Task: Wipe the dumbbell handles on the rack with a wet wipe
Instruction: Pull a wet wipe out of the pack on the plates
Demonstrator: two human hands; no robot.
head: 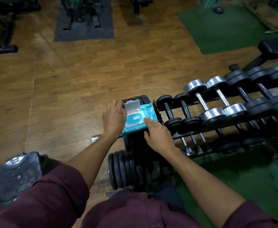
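Maroon rolled-up sleeves point(57, 193) fill the bottom of the head view, and from them two bare forearms reach forward to a turquoise plastic pack of wet wipes point(139, 118) that lies on top of a dark stack of black weight plates point(135, 145), just left of the black metal dumbbell rack point(181, 136). The pack's grey flip lid point(132, 104) stands open, showing the pale oval dispensing slot, and no wipe is pulled out yet. The left hand point(114, 118) sits against the pack's left edge with its fingers loosely spread, touching or nearly touching the lid but gripping nothing that I can see; the right hand point(159, 134) lies flat with fingers extended, the fingertips pressing on the pack's right near corner, also closed on nothing. The dumbbell handles to be wiped run off to the right along the rack: small black dumbbells point(168, 111) nearest the pack, then chrome-headed dumbbells point(202, 102), then larger black ones further on, all untouched. The likely trouble lies in the pack's perch: it rests on an uneven, narrow top, so a sharp tug at the slot could drag the whole pack off toward the wooden floor point(72, 89) unless one hand pins it. A wipe could also tear or come out bunched with several others, and the lid may flop shut onto the slot if released.
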